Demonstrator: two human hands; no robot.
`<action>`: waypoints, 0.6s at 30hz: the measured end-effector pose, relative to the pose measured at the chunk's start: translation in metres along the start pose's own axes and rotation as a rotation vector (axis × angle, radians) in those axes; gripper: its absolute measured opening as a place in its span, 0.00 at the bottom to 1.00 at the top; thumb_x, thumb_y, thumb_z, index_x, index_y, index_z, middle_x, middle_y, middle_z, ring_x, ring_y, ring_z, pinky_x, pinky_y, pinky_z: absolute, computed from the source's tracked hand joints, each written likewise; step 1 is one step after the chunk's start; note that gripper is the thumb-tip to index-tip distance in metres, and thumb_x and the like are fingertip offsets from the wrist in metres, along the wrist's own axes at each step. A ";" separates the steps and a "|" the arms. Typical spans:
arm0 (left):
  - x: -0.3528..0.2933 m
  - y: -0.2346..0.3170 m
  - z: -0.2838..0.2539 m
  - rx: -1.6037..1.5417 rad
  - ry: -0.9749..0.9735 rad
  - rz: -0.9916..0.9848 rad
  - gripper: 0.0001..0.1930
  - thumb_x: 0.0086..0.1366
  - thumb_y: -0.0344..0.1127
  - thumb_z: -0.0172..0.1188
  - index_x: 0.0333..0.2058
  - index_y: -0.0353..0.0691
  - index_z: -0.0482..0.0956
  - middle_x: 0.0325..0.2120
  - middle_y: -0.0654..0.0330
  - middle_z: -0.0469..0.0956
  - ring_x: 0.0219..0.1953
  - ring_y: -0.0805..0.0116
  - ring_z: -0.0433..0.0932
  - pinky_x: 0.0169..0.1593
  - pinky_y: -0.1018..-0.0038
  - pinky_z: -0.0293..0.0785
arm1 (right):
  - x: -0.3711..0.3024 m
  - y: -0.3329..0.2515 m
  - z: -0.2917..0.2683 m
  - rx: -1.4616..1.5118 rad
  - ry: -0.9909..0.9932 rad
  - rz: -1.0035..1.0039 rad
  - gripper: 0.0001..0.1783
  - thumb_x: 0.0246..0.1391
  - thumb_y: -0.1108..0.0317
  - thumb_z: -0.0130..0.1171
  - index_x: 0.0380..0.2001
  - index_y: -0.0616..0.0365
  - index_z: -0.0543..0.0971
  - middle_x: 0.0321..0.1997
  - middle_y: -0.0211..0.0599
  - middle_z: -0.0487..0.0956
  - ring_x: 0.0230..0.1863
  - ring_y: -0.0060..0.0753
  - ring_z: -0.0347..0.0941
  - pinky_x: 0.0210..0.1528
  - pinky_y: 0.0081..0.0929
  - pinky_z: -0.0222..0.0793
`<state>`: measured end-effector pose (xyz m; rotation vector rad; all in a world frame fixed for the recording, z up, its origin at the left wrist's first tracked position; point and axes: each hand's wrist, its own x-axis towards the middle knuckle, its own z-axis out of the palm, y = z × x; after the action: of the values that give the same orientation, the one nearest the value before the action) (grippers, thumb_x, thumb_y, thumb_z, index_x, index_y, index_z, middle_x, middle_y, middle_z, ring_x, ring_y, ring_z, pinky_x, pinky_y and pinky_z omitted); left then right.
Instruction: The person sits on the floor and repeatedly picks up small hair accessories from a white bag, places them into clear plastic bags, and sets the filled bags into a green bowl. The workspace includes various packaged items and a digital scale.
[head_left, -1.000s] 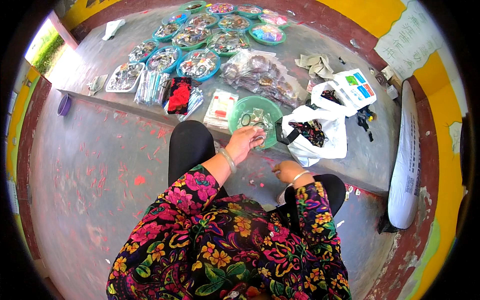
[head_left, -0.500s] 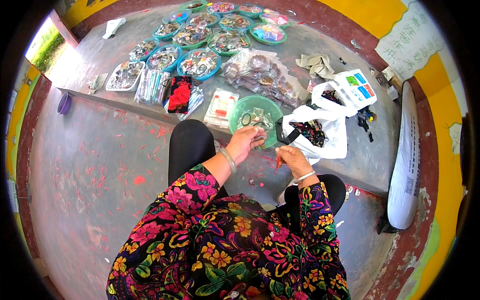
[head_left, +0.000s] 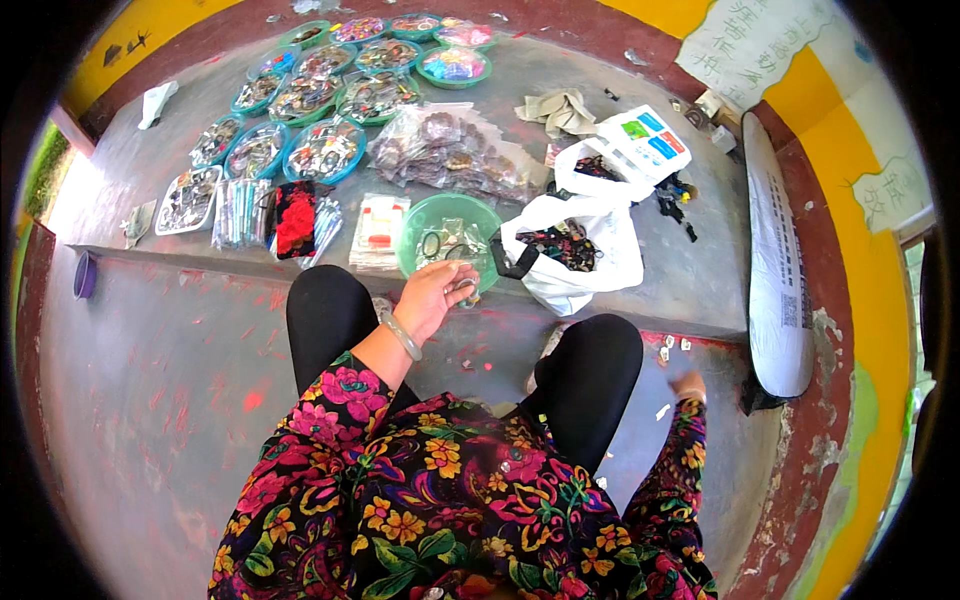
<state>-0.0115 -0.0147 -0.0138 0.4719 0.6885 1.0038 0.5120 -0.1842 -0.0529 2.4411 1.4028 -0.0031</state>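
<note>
My left hand (head_left: 428, 300), closed in a pinch, is just over the near rim of a green plastic basin (head_left: 409, 238). A small dark, shiny ring-like thing (head_left: 467, 288) shows at its fingertips; I cannot make out its kind. In the basin lie clear packets (head_left: 455, 238) with dark rings in them. Far out to the right, beyond my right knee, my right hand (head_left: 688, 384) is low by the floor near some small whitish pieces (head_left: 672, 348). It is blurred and its fingers are hard to make out.
On the raised ledge stand a white bag (head_left: 620, 262) of dark small items, a stack of packets (head_left: 380, 232), a pile of bagged bracelets (head_left: 450, 150) and several filled basins (head_left: 325, 150). A long wrapped roll (head_left: 775, 260) leans at the right wall. A purple bowl (head_left: 85, 275) sits left.
My right hand has gone from beside the left hand, where it pinched a small reddish thing, out to the right and down. The view has shifted right. The left hand stays by the basin.
</note>
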 end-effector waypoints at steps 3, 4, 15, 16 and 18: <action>0.004 -0.003 0.004 0.006 -0.021 -0.015 0.12 0.62 0.33 0.48 0.39 0.29 0.71 0.38 0.50 0.74 0.41 0.61 0.74 0.45 0.71 0.73 | -0.016 0.056 0.029 0.059 -0.148 0.179 0.22 0.43 0.54 0.56 0.37 0.59 0.75 0.36 0.49 0.77 0.40 0.47 0.73 0.41 0.38 0.68; 0.001 -0.004 0.002 0.013 -0.023 -0.015 0.13 0.62 0.32 0.48 0.40 0.29 0.71 0.38 0.50 0.74 0.42 0.60 0.74 0.45 0.71 0.73 | -0.016 0.053 0.017 0.005 -0.215 0.036 0.22 0.46 0.53 0.55 0.37 0.61 0.75 0.35 0.46 0.78 0.39 0.44 0.74 0.41 0.38 0.68; -0.002 -0.004 0.006 -0.056 -0.046 -0.043 0.11 0.63 0.31 0.47 0.39 0.27 0.70 0.37 0.48 0.74 0.40 0.60 0.75 0.43 0.72 0.75 | -0.033 -0.206 -0.185 1.742 -0.354 -0.300 0.16 0.48 0.65 0.57 0.40 0.61 0.73 0.34 0.36 0.77 0.37 0.27 0.74 0.35 0.20 0.66; -0.002 -0.004 0.007 -0.061 -0.043 -0.037 0.11 0.63 0.30 0.47 0.39 0.27 0.70 0.37 0.49 0.74 0.40 0.60 0.75 0.43 0.72 0.75 | -0.036 -0.234 -0.188 1.702 -0.432 -0.345 0.18 0.47 0.64 0.58 0.41 0.60 0.73 0.36 0.35 0.77 0.37 0.25 0.73 0.36 0.19 0.66; -0.001 -0.005 0.008 -0.072 -0.047 -0.035 0.11 0.62 0.31 0.48 0.39 0.28 0.71 0.37 0.51 0.74 0.40 0.61 0.75 0.44 0.72 0.75 | -0.040 -0.278 -0.180 1.651 -0.532 -0.438 0.18 0.45 0.64 0.60 0.41 0.58 0.73 0.36 0.31 0.77 0.36 0.22 0.72 0.35 0.18 0.65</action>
<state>-0.0034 -0.0184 -0.0112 0.4176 0.6144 0.9779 0.2289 -0.0384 0.0467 2.4155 1.8710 -2.5276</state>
